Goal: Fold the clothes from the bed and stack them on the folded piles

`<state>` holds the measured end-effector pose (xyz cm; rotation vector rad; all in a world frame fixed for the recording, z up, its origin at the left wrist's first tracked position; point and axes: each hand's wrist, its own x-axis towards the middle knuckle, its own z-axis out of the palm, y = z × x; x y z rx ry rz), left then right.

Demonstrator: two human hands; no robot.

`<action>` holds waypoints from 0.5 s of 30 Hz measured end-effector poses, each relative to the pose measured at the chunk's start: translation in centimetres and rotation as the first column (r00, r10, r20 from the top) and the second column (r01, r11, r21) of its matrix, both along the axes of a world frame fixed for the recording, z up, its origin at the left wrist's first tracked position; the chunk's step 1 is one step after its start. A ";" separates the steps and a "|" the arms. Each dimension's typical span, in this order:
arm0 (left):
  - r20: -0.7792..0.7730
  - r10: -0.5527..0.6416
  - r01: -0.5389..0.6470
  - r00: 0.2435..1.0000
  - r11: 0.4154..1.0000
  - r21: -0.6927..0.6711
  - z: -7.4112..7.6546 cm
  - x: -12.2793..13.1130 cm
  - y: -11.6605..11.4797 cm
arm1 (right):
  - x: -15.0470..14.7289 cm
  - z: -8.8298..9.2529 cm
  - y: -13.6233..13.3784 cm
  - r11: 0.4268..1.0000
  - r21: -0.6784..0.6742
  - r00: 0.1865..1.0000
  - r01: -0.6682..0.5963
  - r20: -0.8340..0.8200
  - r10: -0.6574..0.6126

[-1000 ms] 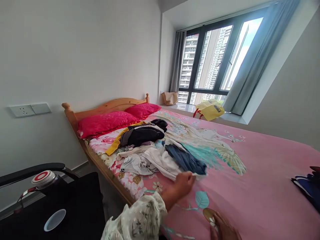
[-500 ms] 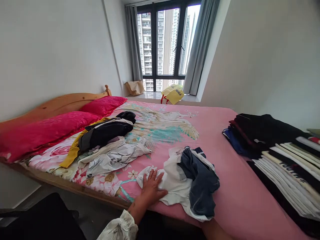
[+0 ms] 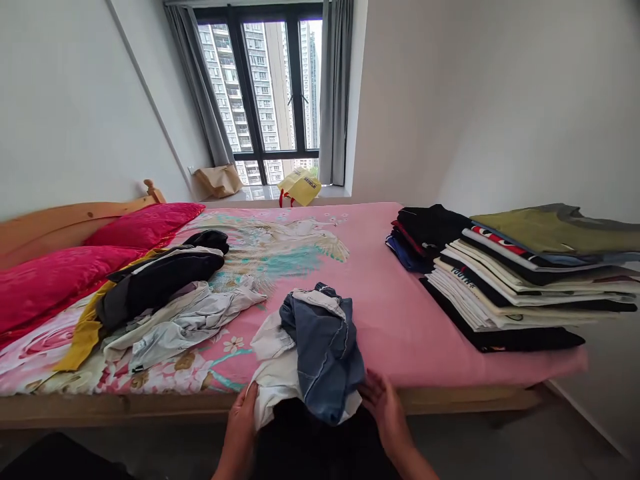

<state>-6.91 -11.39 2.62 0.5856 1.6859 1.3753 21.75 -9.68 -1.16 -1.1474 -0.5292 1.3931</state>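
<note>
A bundle of a white garment (image 3: pixel 273 373) and a dark blue garment with pale seams (image 3: pixel 327 353) lies at the near edge of the bed in front of me. My left hand (image 3: pixel 242 419) pinches the lower left edge of the white cloth between thumb and fingers. At the bundle's right side is my right hand (image 3: pixel 386 412), fingers apart and slightly blurred, close to the blue cloth; whether it touches is unclear. The blue garment rests on top of the white one, whose lower edge hangs over the bed's front.
Crumpled clothes (image 3: pixel 165 273), black, yellow and pale, lie on the left of the bed (image 3: pixel 400 333). Tall folded stacks (image 3: pixel 480 293) stand at the right. Red pillows (image 3: pixel 145 227) lean by the wooden headboard (image 3: pixel 80 223). A yellow bag (image 3: pixel 303 187) and brown paper bag (image 3: pixel 219 180) sit by the window.
My view has swung right. My left hand has gone from lying flat on the white garment to gripping its edge. My right hand has come into fuller view beside the bundle.
</note>
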 end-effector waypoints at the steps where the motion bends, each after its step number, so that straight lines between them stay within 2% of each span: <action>1: 0.014 -0.008 0.009 1.000 0.999 -0.049 -0.5 0.3 -1.1 | 0.6 0.0 -1.0 0.999 -0.039 1.000 -0.023 0.001 0.023; 3: 0.000 -0.034 0.034 0.999 0.989 -0.147 -1.7 1.3 -2.8 | 1.0 0.4 -2.2 0.998 -0.051 0.992 -0.043 0.118 0.049; 5: -0.053 -0.087 0.076 0.995 0.980 -0.185 -2.7 3.0 -3.9 | 0.5 1.3 -2.0 0.999 0.034 0.949 -0.041 0.315 0.029; 7: -0.092 -0.167 0.154 0.982 0.979 -0.137 -2.7 4.6 -4.7 | -0.8 2.7 -0.5 0.989 0.134 0.865 -0.064 0.502 -0.012; 9: -0.135 -0.291 0.289 0.947 0.957 -0.038 -1.9 5.6 -5.2 | -1.9 4.1 1.4 0.969 0.178 0.786 -0.173 0.618 0.027; 11: -0.227 -0.354 0.370 0.907 0.928 0.032 -0.6 5.2 -6.0 | -1.7 5.1 2.9 0.945 0.180 0.778 -0.274 0.619 0.108; 12: -0.282 -0.326 0.354 0.902 0.934 0.052 0.0 4.4 -6.5 | -1.0 5.3 3.2 0.944 0.184 0.811 -0.275 0.572 0.124; 13: -0.327 -0.268 0.304 0.906 0.950 0.065 0.5 3.2 -7.2 | 0.3 5.3 3.2 0.953 0.195 0.855 -0.232 0.509 0.104; 15: -0.362 -0.126 0.154 0.923 0.987 0.049 0.7 0.1 -9.0 | 4.1 4.2 2.2 0.977 0.212 0.918 -0.039 0.394 -0.049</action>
